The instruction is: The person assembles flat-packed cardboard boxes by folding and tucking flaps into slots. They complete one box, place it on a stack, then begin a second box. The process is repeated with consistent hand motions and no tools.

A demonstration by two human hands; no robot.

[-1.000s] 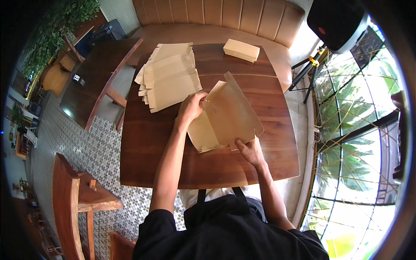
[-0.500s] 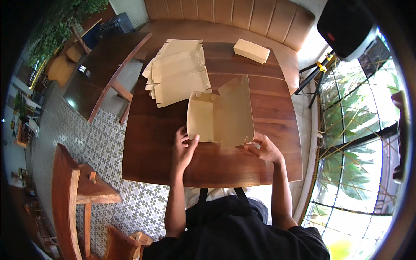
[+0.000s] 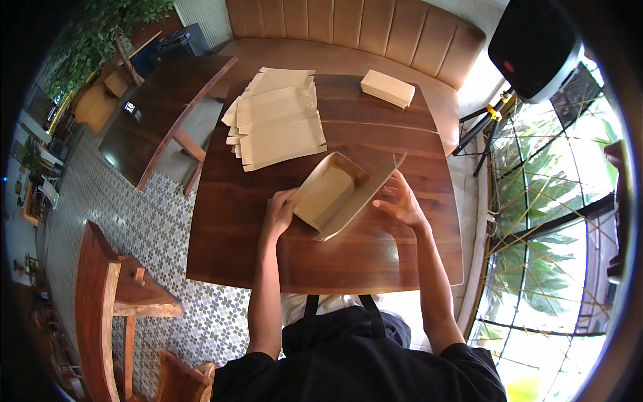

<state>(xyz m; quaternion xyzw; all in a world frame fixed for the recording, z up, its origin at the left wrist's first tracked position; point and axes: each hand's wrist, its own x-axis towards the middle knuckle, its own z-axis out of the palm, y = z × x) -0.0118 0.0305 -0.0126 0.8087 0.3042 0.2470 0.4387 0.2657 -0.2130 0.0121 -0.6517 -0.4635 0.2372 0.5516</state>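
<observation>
A brown cardboard box with its lid raised sits turned at an angle on the dark wooden table, in front of me. My left hand grips the box's left wall, fingers curled against it. The hinged lid stands partway up on the right side. Beside the lid's outer face is my right hand, its fingers spread and the upper fingertips at the lid; nothing is grasped in it. The box's inside shows no contents.
Flat cardboard box blanks lie stacked at the table's far left. A closed cardboard box rests at the far right. Behind the table runs a brown padded bench; a second wooden table stands to the left.
The box has turned clockwise, and its lid has swung up and inward from lying wider open. My right hand has moved up along the lid; my left hand has shifted along the left wall.
</observation>
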